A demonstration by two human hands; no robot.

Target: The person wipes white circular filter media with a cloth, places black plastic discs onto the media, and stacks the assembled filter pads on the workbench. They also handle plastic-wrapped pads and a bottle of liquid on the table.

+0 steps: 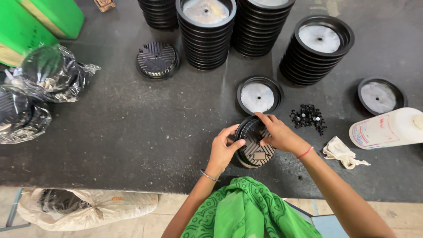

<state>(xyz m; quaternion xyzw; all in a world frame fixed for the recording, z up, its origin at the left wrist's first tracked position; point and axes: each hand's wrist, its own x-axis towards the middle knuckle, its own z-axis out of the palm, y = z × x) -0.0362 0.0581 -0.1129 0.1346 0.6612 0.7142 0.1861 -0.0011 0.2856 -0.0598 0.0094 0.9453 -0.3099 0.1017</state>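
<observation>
A round black plastic disc with a ribbed face (254, 142) is held tilted over the dark table (132, 132), between both my hands. My left hand (223, 149) grips its left rim with fingers and thumb. My right hand (278, 133) rests over its upper right edge, fingers curled on the rim. Just beyond the disc lies a shallow black lid with a silver-grey inner circle (259, 95). A small heap of tiny black parts (308, 117) lies to the right of my right hand.
Tall stacks of black lids (205, 33) (316, 49) stand at the back. A lone ribbed disc (157, 59) and another lid (380, 95) lie flat. A white bottle (387, 128) lies on its side, beside a crumpled cloth (343, 152). Plastic-wrapped discs (48, 72) sit at left.
</observation>
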